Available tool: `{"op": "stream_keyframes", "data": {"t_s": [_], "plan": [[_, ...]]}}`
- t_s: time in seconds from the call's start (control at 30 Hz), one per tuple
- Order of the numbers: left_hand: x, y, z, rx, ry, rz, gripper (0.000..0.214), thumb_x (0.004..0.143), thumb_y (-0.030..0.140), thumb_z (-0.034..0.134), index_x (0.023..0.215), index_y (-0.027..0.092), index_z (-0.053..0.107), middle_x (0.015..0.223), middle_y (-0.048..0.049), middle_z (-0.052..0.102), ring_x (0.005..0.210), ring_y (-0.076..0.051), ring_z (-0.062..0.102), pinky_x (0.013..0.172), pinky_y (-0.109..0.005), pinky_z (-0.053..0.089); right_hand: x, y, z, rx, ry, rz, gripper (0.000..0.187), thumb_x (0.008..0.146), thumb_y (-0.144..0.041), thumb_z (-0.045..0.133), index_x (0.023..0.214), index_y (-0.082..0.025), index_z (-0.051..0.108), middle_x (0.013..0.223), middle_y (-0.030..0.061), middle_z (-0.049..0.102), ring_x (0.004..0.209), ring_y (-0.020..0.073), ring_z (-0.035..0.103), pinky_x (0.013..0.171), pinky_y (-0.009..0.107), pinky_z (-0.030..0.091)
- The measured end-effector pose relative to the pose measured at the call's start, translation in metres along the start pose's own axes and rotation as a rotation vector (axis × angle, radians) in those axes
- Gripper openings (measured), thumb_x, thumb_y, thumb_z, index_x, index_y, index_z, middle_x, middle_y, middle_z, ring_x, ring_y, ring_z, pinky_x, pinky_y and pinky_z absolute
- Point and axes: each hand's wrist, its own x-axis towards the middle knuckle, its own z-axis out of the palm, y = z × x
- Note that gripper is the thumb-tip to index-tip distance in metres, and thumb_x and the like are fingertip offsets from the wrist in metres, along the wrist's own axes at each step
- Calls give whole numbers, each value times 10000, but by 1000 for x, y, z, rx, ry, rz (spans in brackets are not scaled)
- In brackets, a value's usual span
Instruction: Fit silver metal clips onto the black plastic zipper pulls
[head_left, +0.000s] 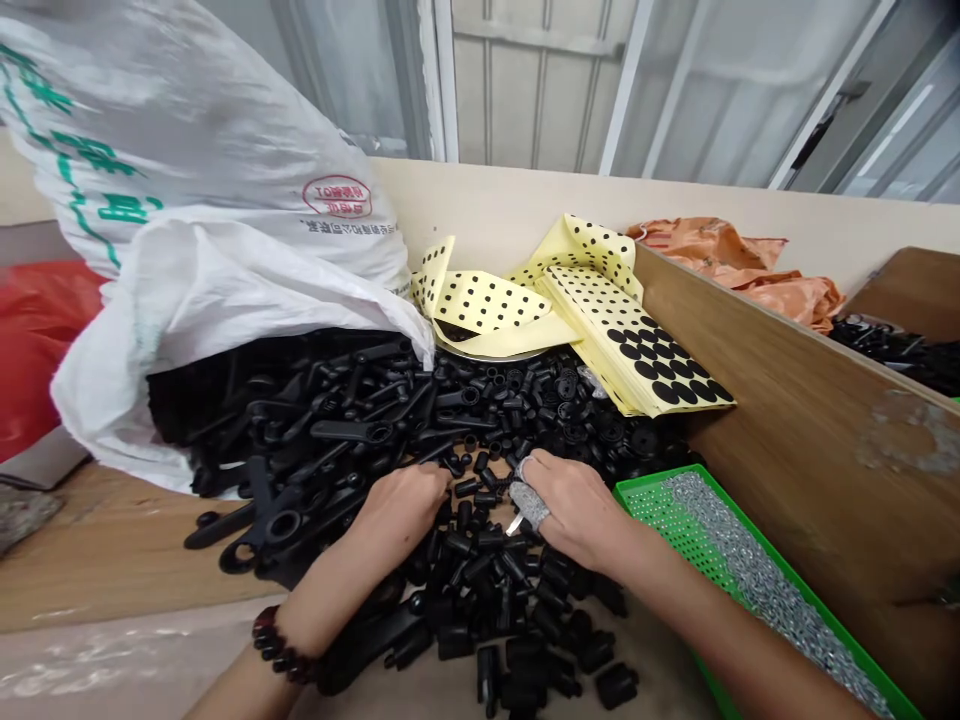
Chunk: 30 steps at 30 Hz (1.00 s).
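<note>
Small black parts [466, 488] appear to be gathered or fitted between the two hands, on the worktop [127, 560] in front of black levers [349, 431] spilled from a white sack [247, 170]. The left hand [405, 505] is curled nearly closed; whether anything is pinched cannot be told. The right hand [574, 503] is bent inward, a grey wrap [529, 503] worn on a finger; its grip is hidden. A fine fingertip pinch seems called for, since the parts are crowded.
</note>
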Motion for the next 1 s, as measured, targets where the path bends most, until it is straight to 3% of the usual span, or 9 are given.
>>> {"op": "stream_keyframes", "data": {"t_s": [0.2, 0.33, 0.43, 0.57, 0.77, 0.9, 1.0], "plan": [[4, 6, 7, 63, -17, 66, 263, 740, 13, 419, 771, 164, 632, 785, -99, 685, 762, -253, 647, 622, -306, 462, -2, -1, 2, 8, -11, -3, 103, 773, -139, 422, 818, -188, 500, 796, 19, 526, 635, 151, 488, 566, 264, 314], [-5, 3, 0, 18, 33, 81, 271, 797, 82, 413, 969, 183, 597, 934, -87, 679, 851, -228, 636, 701, -310, 480, -8, -3, -1, 103, -5, -6, 108, 765, -103, 408, 770, -187, 476, 782, 14, 509, 629, 138, 468, 570, 248, 321], [-19, 9, -7, -166, 112, 99, 280, 818, 188, 455, 1081, 205, 552, 959, -43, 677, 823, -180, 631, 739, -263, 477, -12, -10, -4, 184, 31, -65, 116, 759, -81, 414, 758, -186, 463, 803, 13, 506, 643, 132, 460, 577, 241, 324], [-35, 25, -11, -415, 187, 129, 289, 804, 213, 479, 1084, 199, 549, 808, -6, 667, 639, -146, 606, 615, -220, 474, -16, -19, -7, 276, 51, -143, 129, 789, -83, 403, 828, -182, 476, 923, 32, 524, 749, 141, 485, 645, 243, 345], [-44, 42, -9, -557, 199, 179, 310, 776, 162, 517, 1078, 224, 550, 844, -4, 630, 631, -130, 567, 580, -201, 451, -26, -20, -12, 158, -64, -142, 166, 716, -39, 430, 790, -183, 464, 836, 25, 519, 717, 159, 465, 648, 269, 343], [-46, 46, -2, -812, 180, 157, 199, 759, 183, 546, 936, 199, 635, 850, -31, 636, 661, -142, 568, 586, -212, 461, -36, -20, -12, 151, -91, -166, 215, 641, -25, 441, 789, -181, 460, 837, 26, 527, 730, 165, 460, 659, 276, 342], [-49, 49, 5, -1015, 139, 72, 153, 748, 235, 564, 844, 170, 664, 824, -51, 644, 708, -168, 583, 599, -232, 479, -40, -21, -9, 240, -65, -179, 192, 674, -36, 434, 799, -177, 468, 838, 29, 533, 735, 161, 466, 654, 270, 348]]}}
